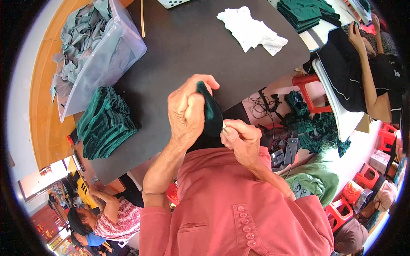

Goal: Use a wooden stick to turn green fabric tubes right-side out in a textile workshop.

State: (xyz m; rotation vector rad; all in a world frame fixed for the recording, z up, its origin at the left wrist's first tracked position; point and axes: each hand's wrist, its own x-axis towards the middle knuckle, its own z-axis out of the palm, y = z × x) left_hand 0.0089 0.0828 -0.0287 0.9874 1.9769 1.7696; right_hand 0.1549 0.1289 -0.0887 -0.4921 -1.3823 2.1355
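The left hand [186, 109] grips a green cloth [212, 114] at the counter [179, 51]; the right hand [243, 138] pinches the cloth's lower edge.

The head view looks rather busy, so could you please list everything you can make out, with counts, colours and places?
Velvety piece: one, dark green, in hand
Cloth stack: one, dark green, table's left
White cloth: one, white, table's far side
Table: one, dark, centre
Bin: one, translucent, upper left
Grey cloths: several, grey, in bin
Folded cloths: several, green, upper right
Bundles: several, dark green, floor, right
Stools: several, red, right
Co-workers: at least two, mixed clothing, lower left and right
Shirt: one, red, bottom
Hands, left and right: two, bare, centre
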